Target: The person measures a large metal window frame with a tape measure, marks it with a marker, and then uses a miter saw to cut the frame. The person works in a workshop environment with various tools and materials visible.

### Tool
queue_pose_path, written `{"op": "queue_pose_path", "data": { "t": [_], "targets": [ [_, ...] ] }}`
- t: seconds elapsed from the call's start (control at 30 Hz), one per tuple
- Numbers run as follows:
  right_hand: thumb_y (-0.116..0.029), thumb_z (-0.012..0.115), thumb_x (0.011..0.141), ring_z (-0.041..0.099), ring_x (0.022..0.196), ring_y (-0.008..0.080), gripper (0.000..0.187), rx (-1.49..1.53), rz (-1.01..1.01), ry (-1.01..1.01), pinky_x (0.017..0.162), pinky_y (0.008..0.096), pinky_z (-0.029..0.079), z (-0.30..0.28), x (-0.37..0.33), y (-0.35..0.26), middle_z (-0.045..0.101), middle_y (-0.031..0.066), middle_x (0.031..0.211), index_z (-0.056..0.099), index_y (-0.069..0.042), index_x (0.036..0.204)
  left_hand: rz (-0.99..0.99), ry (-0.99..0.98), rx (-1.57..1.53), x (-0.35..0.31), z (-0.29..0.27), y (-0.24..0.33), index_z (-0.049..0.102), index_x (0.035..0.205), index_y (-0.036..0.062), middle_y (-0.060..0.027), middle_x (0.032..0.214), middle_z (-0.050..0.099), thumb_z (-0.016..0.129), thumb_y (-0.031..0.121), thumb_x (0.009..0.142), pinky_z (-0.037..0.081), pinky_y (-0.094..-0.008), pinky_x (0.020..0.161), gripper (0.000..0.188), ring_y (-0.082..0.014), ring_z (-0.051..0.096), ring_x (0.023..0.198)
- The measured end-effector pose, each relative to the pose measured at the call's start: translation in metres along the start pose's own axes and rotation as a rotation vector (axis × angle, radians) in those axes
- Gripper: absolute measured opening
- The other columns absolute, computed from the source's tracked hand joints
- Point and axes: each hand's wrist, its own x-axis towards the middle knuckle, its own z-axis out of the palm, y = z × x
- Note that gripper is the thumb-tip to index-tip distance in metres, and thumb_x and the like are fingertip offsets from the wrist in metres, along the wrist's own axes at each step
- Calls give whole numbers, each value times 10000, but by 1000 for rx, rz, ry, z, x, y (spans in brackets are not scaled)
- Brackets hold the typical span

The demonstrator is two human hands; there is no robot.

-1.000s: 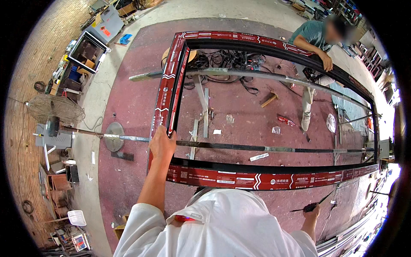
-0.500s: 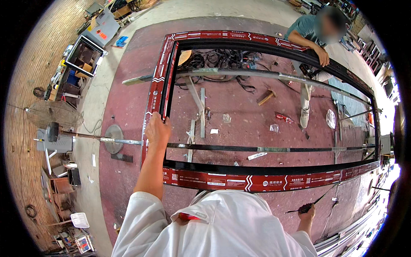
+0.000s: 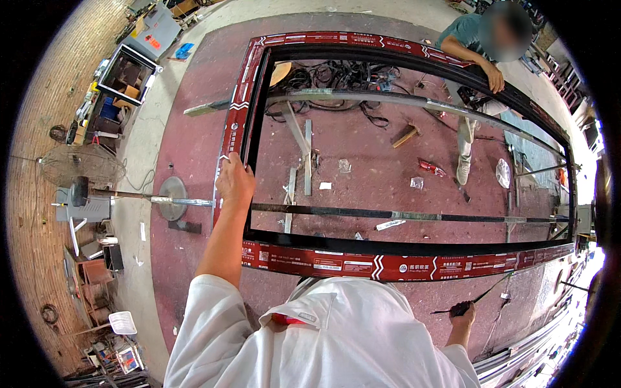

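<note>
A large rectangular window or door frame point(image 3: 420, 266), black inside with red printed film on its outer faces, lies across long bars in front of me. My left hand point(image 3: 235, 184) is closed round its left side. Lower right, outside the near edge of the frame, my right hand point(image 3: 463, 315) grips a dark tool point(image 3: 460, 309). A thin point sticks out of the tool to the left, and a thin strip runs from it toward the frame; its exact kind is unclear. At the far right, another person's hand point(image 3: 495, 79) rests on the frame's far side.
Two long bars point(image 3: 336, 213) run beneath the frame. Through the opening show a hammer point(image 3: 406, 135), black straps point(image 3: 323, 81), metal strips and plastic scraps on the red floor. A stand fan point(image 3: 81, 174) is at left; long profiles point(image 3: 530, 355) lie lower right.
The whole view has shifted slightly, so the frame sits higher in the picture. My left hand stays on the frame's left side, and my right hand still holds the dark tool.
</note>
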Motion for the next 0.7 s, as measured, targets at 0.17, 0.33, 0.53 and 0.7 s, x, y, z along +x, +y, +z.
{"op": "queue_pose_path", "data": {
  "t": [0.17, 0.33, 0.53, 0.7],
  "targets": [
    [-381, 509, 1011, 381, 427, 155, 452, -5, 21, -49, 489, 333, 363, -3, -2, -2, 432, -45, 501, 440, -226, 593, 25, 17, -11, -1, 1, 2, 528, 1051, 56, -173, 991, 644, 681, 301, 956, 587, -504, 712, 304, -393, 721, 865],
    [-413, 541, 994, 467, 514, 167, 408, -10, 24, 7, 598, 385, 416, -3, -4, -3, 513, -45, 567, 504, -223, 635, 104, 129, -38, -1, 15, -7, 568, 947, 52, -173, 950, 633, 644, 329, 986, 562, -495, 720, 289, -378, 683, 852],
    [-437, 545, 990, 491, 551, 181, 391, -7, 14, -9, 646, 399, 424, -21, 7, -5, 543, -43, 602, 528, -222, 664, 172, 224, -27, 2, 26, -14, 572, 899, 54, -178, 908, 612, 637, 344, 989, 523, -481, 757, 311, -366, 628, 869],
    [-440, 522, 1005, 488, 567, 187, 397, -37, -1, -7, 684, 413, 427, -29, 11, -4, 536, -45, 607, 531, -225, 671, 173, 225, -56, 2, 24, -14, 566, 886, 61, -182, 908, 611, 641, 340, 984, 516, -475, 775, 306, -365, 623, 868]
  ]
}}
